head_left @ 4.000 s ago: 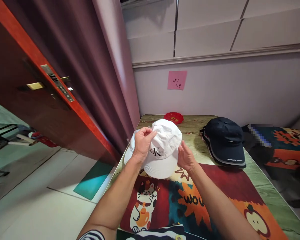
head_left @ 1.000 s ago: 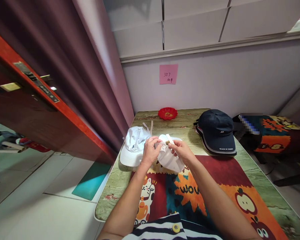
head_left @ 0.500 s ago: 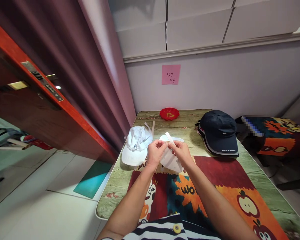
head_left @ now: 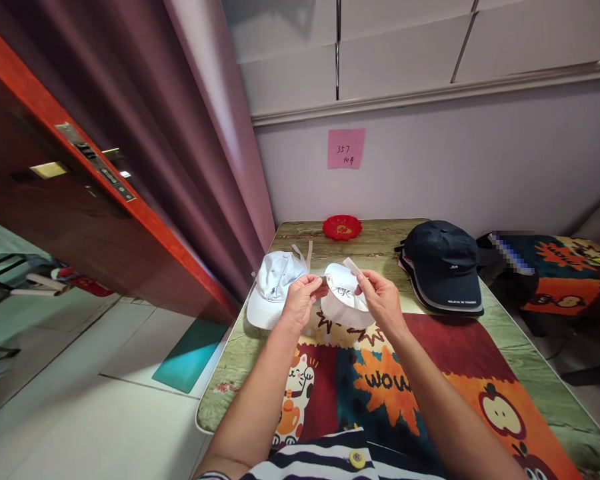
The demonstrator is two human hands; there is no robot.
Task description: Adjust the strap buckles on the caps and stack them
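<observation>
**Status: Pinch Hold on Both Sides, Ends Separated**

The left hand point(head_left: 300, 300) pinches narrowly, thumb against fingers, at the left edge of a soft white fabric cap with dark lettering point(head_left: 347, 313). Its fingers hide most of the part gripped. The right hand point(head_left: 380, 297) pinches a pale, flat fabric strap point(head_left: 351, 265), whose free end projects beyond the fingertips, away from the person.

The held cap lies between the two hands, tilted so that its inside partly shows. Whether it rests on the multicoloured printed mat point(head_left: 385, 383) below the grip or is raised just over it cannot be told.

Progress, as judged from the present arrangement: the strap is already undone, its free end apart from the left-hand pinch. Joining of the two sides is not done. The held cap is not set down on either group of headwear.

Surrounding items:

- Left of the left hand: a pale fabric cap with a small dark emblem point(head_left: 273, 277), upright, strap ends loose. Contact with the hand cannot be confirmed.
- Right of the right hand, well apart: a stack of dark fabric caps point(head_left: 443, 260), brims toward the person, outside the grip.
- Beyond the grip, near the wall: a red scalloped dish point(head_left: 343, 227).
</observation>
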